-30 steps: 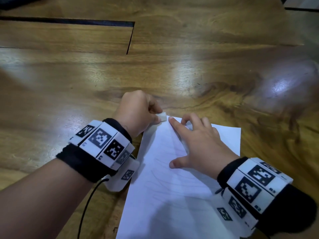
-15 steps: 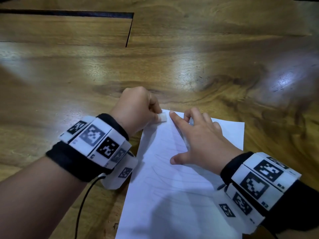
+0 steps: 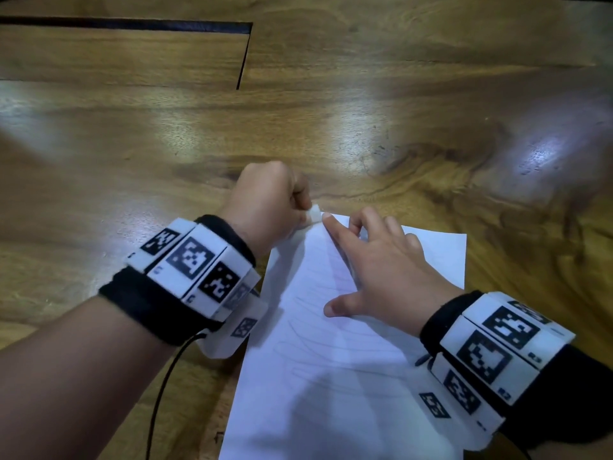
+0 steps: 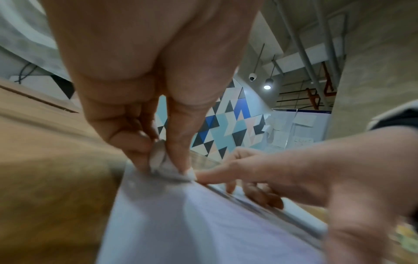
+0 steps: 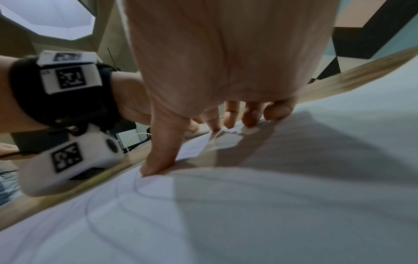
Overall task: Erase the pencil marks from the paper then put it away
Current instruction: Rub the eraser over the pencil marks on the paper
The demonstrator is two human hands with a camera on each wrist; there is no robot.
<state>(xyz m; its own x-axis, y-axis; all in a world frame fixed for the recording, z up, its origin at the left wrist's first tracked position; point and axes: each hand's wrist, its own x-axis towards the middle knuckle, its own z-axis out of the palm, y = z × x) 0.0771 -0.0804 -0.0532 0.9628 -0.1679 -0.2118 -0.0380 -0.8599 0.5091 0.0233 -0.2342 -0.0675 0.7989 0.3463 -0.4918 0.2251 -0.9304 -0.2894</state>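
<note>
One thin white rectangular sheet of paper (image 3: 348, 376), smooth and carrying faint looping grey pencil lines, lies flat on the glossy, grain-streaked brown wooden surface (image 3: 331, 111), toward 6 o'clock in the head view. At the sheet's 11 o'clock corner the left hand (image 3: 265, 200) is curled tight, thumb and fingers pinching one small soft white eraser block (image 3: 313, 214) against the paper. The right hand (image 3: 381, 270) rests spread on the sheet, forefinger straight and thumb pressed flat. Two black wristbands carry white square-coded tags; no writing is readable.
</note>
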